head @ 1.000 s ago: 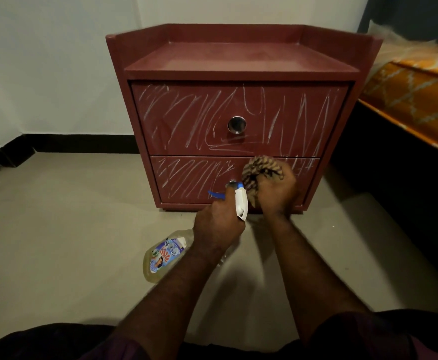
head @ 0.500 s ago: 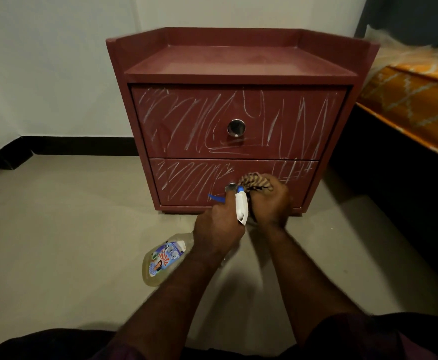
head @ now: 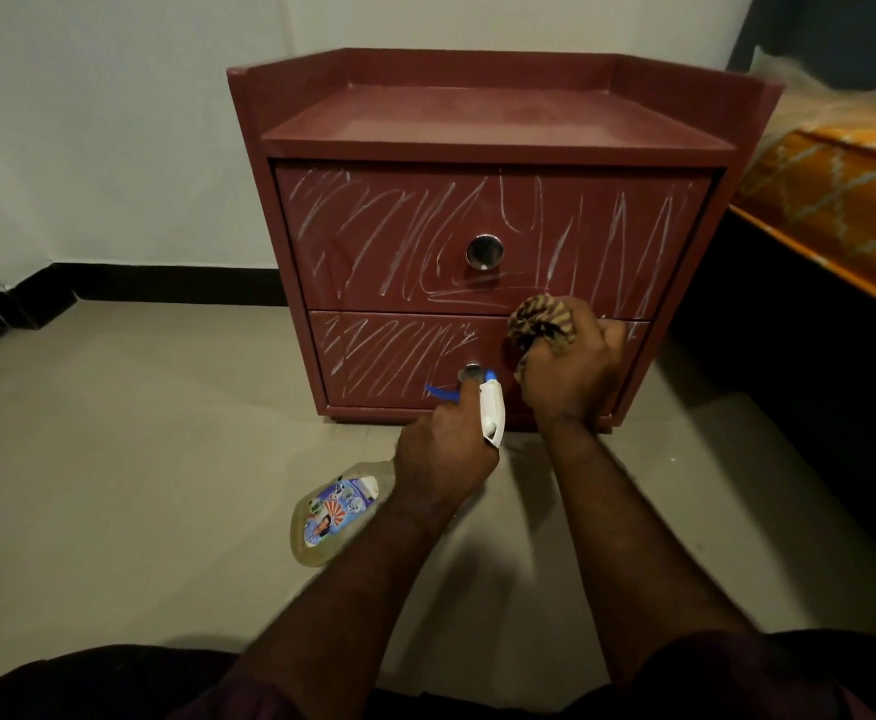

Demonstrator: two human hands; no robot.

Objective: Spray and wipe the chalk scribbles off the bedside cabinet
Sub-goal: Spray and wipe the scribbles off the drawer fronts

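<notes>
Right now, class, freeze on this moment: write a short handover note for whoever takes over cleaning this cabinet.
The left grip holds the spray bottle, nozzle toward the lower drawer.
The right grip holds the bunched cloth at the seam between the drawers, right of the lower knob.
Done: a patch just right of that knob looks clean.
Left: chalk scribbles cover the whole upper drawer, the lower drawer's left half and a little at its right edge.
</notes>
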